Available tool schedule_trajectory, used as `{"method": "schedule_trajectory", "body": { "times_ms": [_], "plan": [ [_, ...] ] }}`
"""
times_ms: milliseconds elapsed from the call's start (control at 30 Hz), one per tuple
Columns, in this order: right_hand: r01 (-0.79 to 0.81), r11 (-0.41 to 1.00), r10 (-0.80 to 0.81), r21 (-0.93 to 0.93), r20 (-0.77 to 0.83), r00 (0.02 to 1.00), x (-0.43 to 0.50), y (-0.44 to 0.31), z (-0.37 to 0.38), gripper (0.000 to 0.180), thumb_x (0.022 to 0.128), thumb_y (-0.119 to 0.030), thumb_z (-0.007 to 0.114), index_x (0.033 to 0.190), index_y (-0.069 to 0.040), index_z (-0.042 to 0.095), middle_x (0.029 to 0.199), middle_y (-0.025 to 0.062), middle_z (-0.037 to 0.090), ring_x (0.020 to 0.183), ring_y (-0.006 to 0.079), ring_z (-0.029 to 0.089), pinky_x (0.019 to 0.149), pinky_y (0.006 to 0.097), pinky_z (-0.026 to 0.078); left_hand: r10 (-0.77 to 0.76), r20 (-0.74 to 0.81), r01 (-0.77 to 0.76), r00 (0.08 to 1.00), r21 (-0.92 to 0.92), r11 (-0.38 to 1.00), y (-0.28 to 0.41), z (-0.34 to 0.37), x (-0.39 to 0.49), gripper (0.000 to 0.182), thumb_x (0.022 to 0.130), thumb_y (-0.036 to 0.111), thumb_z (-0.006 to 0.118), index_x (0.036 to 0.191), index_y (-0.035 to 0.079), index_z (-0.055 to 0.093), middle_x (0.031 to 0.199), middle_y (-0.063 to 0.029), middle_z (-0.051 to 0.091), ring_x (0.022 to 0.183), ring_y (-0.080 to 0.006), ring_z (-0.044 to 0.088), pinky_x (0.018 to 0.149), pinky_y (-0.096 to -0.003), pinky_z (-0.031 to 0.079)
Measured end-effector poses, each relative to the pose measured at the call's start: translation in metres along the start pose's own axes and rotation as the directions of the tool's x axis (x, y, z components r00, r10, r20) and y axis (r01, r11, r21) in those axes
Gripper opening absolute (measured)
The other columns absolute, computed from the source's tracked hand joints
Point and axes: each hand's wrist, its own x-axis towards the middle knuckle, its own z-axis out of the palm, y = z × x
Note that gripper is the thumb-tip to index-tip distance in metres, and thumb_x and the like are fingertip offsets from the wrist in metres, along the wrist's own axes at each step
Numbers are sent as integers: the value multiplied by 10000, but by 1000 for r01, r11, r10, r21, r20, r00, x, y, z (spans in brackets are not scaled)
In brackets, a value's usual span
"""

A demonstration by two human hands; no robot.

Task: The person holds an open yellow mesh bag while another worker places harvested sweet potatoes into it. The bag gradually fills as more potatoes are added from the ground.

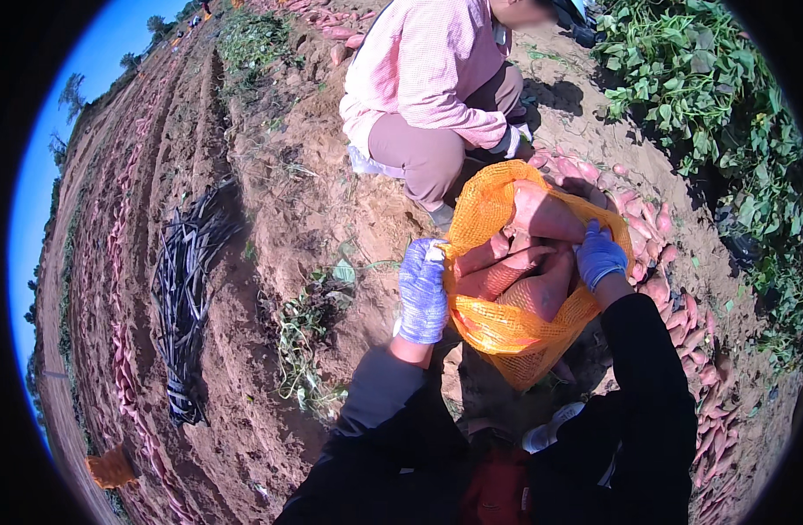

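An orange mesh bag [516,321] with its mouth spread wide holds several large reddish sweet potatoes [539,289]. My left hand [422,292], in a purple-and-white knit glove, grips the bag's rim on the left side. Inside the right part of the mouth is my right hand [600,254], gloved alike, with its fingers around the narrow end of a big sweet potato [546,211]. That root lies slanted on top of the others, partly in shade. The fingertips of my right hand are partly hidden.
A co-worker [427,85] in a pink checked top squats just beyond the bag. Sweet potatoes [693,335] lie heaped along the right. Green vines [696,85] are piled farther right. A bundle of dark strips [188,282] rests on the soil at left, and another orange bag [111,467] lies lower left.
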Motion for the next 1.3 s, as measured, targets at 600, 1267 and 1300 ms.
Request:
{"method": "schedule_trajectory", "body": {
  "times_ms": [600, 1267, 1300],
  "plan": [
    [738, 667, -681, 102, -320, 659, -65, -32, -13, 478, 852, -404, 565, 1204, -82, 537, 992, 160, 628, 927, 305, 606, 815, 456, 469, -63, -68, 57, 996, -85, 995, -6, -9, 1, 167, 931, 165, 484, 984, 35, 575, 868, -31, 565, 810, -106, 501, 751, -261, 425],
    [762, 441, -716, 473, -326, 617, -226, -23, 33, 344, 727, -190, 629, 997, 15, 571, 707, 172, 594, 624, 358, 579, 557, 450, 450, -644, 398, 754, 653, -422, 503, -8, -24, -60, 189, 854, 75, 493, 1010, -18, 545, 906, -129, 604, 772, -244, 614, 703, -359, 521],
    [751, 413, -684, 516, -368, 629, -226, -25, 35, 348, 729, -185, 627, 1004, 21, 571, 719, 176, 599, 630, 360, 580, 565, 453, 451, -642, 376, 717, 668, -557, 419, -16, -24, -58, 209, 842, 63, 467, 1019, -20, 541, 914, -138, 606, 808, -269, 612, 745, -387, 515]
  ]
}}
